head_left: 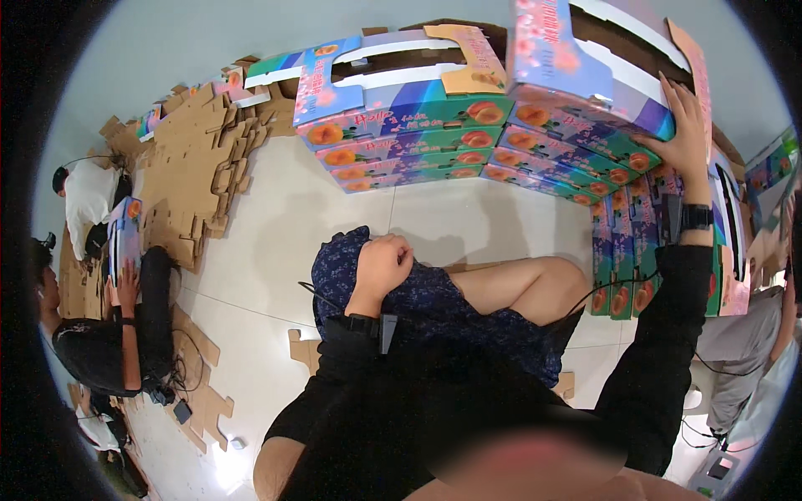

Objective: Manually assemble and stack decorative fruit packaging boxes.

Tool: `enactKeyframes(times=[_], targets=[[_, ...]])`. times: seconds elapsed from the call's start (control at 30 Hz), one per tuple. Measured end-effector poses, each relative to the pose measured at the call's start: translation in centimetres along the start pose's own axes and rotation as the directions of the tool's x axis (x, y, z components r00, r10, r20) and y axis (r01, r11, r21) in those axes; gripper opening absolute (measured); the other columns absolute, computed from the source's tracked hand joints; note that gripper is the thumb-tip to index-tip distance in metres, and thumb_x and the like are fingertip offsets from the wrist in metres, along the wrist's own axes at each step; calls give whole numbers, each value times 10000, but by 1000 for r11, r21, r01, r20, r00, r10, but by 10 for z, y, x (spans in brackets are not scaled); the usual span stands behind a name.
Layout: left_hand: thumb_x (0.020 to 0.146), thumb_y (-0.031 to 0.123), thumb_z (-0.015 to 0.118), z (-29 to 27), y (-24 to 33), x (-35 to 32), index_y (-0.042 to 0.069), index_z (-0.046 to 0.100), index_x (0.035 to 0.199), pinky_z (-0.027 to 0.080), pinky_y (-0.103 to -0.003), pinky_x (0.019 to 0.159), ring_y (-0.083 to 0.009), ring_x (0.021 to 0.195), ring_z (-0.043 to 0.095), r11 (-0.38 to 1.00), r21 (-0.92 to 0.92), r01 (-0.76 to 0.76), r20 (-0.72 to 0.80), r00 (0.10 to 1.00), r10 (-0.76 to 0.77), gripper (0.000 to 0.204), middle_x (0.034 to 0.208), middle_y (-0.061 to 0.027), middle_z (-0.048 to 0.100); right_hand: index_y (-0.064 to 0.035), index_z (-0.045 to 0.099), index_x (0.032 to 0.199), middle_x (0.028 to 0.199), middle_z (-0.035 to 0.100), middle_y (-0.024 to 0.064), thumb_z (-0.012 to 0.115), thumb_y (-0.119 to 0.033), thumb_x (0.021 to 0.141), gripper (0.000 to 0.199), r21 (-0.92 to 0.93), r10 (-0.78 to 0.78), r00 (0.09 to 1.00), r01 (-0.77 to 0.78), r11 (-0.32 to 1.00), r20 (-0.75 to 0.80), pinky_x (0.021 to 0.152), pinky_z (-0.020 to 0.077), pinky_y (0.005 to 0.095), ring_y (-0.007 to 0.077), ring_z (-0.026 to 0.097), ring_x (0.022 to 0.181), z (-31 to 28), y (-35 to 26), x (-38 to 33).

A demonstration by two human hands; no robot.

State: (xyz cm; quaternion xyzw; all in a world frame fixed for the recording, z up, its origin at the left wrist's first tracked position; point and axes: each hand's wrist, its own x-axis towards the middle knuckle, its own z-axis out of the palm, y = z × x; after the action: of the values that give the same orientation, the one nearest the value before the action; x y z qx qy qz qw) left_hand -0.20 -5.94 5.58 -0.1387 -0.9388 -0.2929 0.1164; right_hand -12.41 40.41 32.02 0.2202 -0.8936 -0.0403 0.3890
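Grip of the right hand (687, 125): the fingers lie extended over the right end of the purple-and-green carton (618, 88), with the thumb set apart near its front edge; how firmly they press cannot be told. The carton, printed with peaches and pink blossom, extends to the left of the grip at the top of a stack, and brown cardboard shows between its white upper strips. Directly below and to the left of the grip, similar stacked cartons (543, 154) form the lower layers. Farther left, a second stack (409, 108) carries an orange flap at the right end of its top carton. Below the grip, beyond the wrist, a row of upright cartons (637, 242) stands beside the right forearm. The left hand (384, 265), well apart from the grip to the lower left, is loosely curled above a dark blue patterned garment (434, 296); nothing is seen in it. Far left of the grip, flattened brown cardboard (188, 159) lies heaped, and next to it a seated co-worker (92, 351) has a hand on another carton (125, 238)
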Motion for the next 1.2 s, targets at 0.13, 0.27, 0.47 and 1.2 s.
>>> enactKeyframes(times=[0.13,0.27,0.47,1.2], targets=[[724,137,652,1,3,3,54,595,695,466,-388,613,-287,666,592,1000,-20,19,16,1000,-18,104,673,-87,594,-154,412,1402,1348,473,190,811,-439,604,936,115,182,837,-278,954,516,1045,318,456,351,428,1252,48,74,-24],[717,132,647,0,3,-1,57,586,680,460,-399,623,-297,674,587,998,-16,57,23,998,-57,104,680,-86,597,-145,442,1378,1352,473,190,727,-590,653,897,-267,274,940,-216,939,203,1040,304,467,329,439,1259,81,40,-40],[729,129,652,1,3,-1,54,606,707,468,-369,590,-274,637,586,1000,13,-22,-21,1000,22,91,656,-86,584,-159,462,1363,1356,477,169,681,-666,654,900,-365,309,950,-269,891,53,1027,303,476,315,458,1247,90,31,-50],[727,116,657,-1,8,1,50,583,689,457,-386,617,-282,680,592,999,-39,5,24,1000,-4,106,678,-84,594,-201,550,1293,1307,517,108,702,-699,591,874,-284,346,935,-352,892,-74,1034,231,516,309,411,1258,111,29,-41]])
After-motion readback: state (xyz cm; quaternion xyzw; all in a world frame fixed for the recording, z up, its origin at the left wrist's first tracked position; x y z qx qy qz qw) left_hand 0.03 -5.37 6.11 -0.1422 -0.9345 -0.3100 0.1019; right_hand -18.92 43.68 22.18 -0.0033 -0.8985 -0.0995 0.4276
